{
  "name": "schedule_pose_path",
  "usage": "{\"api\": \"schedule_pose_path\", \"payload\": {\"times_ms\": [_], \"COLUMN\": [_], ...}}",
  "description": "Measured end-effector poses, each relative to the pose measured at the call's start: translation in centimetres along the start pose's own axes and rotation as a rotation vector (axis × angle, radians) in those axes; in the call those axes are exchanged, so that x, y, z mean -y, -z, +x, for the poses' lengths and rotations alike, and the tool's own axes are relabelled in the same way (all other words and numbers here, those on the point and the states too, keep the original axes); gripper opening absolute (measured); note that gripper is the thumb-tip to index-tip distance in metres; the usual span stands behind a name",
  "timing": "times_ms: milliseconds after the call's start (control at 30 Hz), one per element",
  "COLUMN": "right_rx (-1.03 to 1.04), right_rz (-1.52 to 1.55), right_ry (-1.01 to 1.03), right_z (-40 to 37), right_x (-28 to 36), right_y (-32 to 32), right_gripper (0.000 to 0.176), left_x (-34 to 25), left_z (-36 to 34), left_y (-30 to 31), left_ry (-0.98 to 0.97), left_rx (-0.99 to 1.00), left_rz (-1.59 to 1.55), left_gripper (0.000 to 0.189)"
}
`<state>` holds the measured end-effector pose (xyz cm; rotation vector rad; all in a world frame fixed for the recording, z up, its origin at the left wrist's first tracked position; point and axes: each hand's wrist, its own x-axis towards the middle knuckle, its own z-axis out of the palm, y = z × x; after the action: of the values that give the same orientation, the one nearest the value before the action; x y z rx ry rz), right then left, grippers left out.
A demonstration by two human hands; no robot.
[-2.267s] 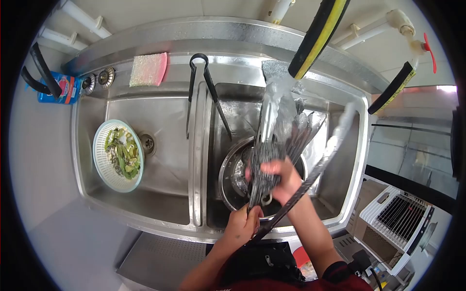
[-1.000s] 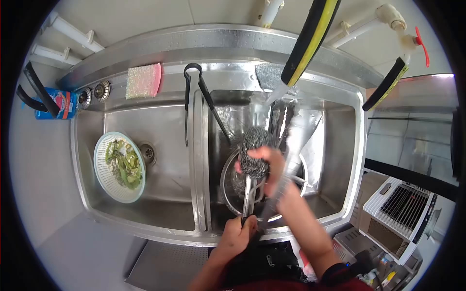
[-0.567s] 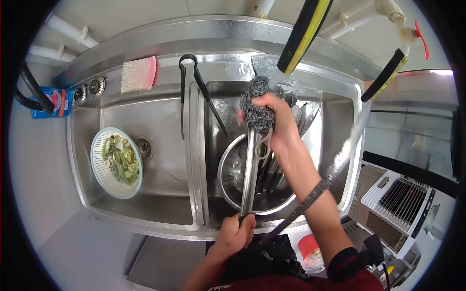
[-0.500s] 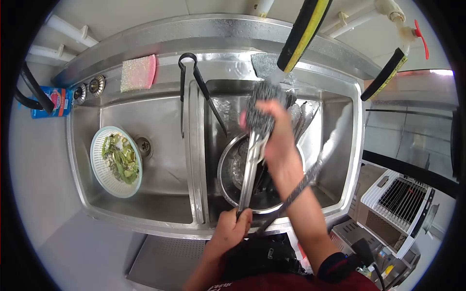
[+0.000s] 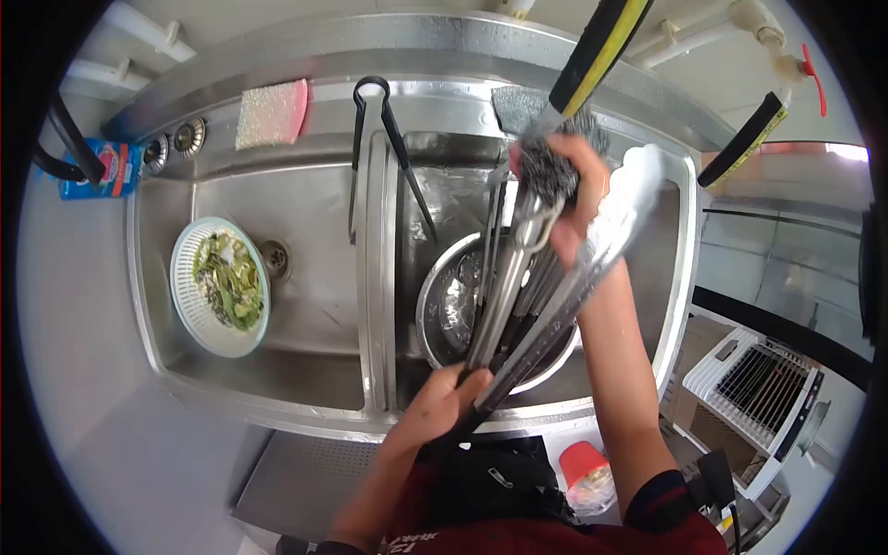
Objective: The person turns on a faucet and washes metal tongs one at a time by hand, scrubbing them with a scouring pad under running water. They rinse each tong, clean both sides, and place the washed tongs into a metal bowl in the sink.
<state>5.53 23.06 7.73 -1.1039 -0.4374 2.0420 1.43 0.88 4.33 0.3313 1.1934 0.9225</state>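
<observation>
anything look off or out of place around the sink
One oddity: the black tongs straddle the divider, one arm towards each basin, so they might get knocked in. Food scraps sit in their basket; I see no obvious damage.

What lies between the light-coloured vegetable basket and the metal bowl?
The drain beside the basket, bare sink floor, then the metal divider, in the head view.

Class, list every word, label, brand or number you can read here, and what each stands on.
Nothing reads with certainty.
Dark red clothing: white lettering, perhaps "12"; the rest too small.
Blue packet: printed label, too blurred.
Black hose at far right: marks on yellow, too small.
</observation>
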Motion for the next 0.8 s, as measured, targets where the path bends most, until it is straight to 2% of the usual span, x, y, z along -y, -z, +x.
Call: {"api": "schedule_pose_path", "payload": {"times_ms": [33, 133, 233, 267, 300, 367, 400, 433, 467, 500, 567, 633, 700, 767, 800], "right_rx": [0.170, 0.153, 0.259, 0.181, 0.104, 0.004, 0.012, 0.063, 0.108, 0.102, 0.113, -0.034, -0.140, -0.050, 0.206], "right_rz": [-0.060, -0.139, -0.198, -0.253, -0.310, -0.386, -0.389, -0.440, -0.485, -0.323, -0.110, -0.175, -0.219, -0.437, -0.317], "right_ry": [0.080, 0.176, 0.161, 0.027, -0.105, -0.276, -0.262, -0.272, -0.291, -0.294, -0.102, -0.205, -0.256, -0.223, -0.235], "right_z": [0.5, 2.6, 1.2, -0.3, -2.4, -6.9, -6.1, -5.2, -4.3, -2.0, 0.2, -2.9, -7.0, -5.6, -1.9], "right_x": [0.1, 0.4, -1.9, -3.7, -5.9, -9.0, -8.7, -8.2, -7.6, -6.0, -4.8, -6.7, -8.9, -7.7, -6.4], "right_y": [-0.2, 0.0, 0.8, 1.5, 1.9, 2.2, 2.2, 2.4, 2.5, 1.6, 0.4, 1.7, 1.8, 2.7, 4.1], "right_gripper": [0.021, 0.019, 0.022, 0.024, 0.026, 0.026, 0.026, 0.025, 0.024, 0.019, 0.014, 0.018, 0.021, 0.023, 0.021], "left_x": [0.2, 0.1, 0.2, -0.8, -0.8, -0.4, 0.4, 0.2, -0.1, -0.1, 0.6, 0.0, -0.3, 0.5, 0.9], "left_z": [-0.2, -0.8, -0.5, -0.4, -0.2, 0.8, 1.0, 0.8, 0.0, -0.4, -1.0, -0.3, -0.3, -0.6, -1.5], "left_y": [0.0, 0.8, 0.7, 0.7, 0.8, 1.4, 1.4, 1.2, 1.0, 0.8, 0.2, 0.9, 0.8, 0.4, 0.0], "left_ry": [0.004, -0.011, -0.131, -0.026, -0.035, -0.256, -0.314, -0.319, -0.247, -0.178, -0.174, -0.139, -0.088, -0.183, -0.086], "left_rx": [-0.006, -0.060, -0.084, -0.074, -0.072, -0.172, -0.257, -0.257, -0.231, -0.206, -0.172, -0.128, -0.168, -0.171, -0.146], "left_rz": [-0.003, -0.130, 0.144, 0.031, 0.030, 0.008, 0.117, 0.115, 0.124, 0.132, 0.063, 0.060, 0.079, 0.075, 0.082], "left_gripper": [0.025, 0.021, 0.018, 0.019, 0.019, 0.022, 0.025, 0.025, 0.025, 0.025, 0.025, 0.026, 0.026, 0.026, 0.026]}}
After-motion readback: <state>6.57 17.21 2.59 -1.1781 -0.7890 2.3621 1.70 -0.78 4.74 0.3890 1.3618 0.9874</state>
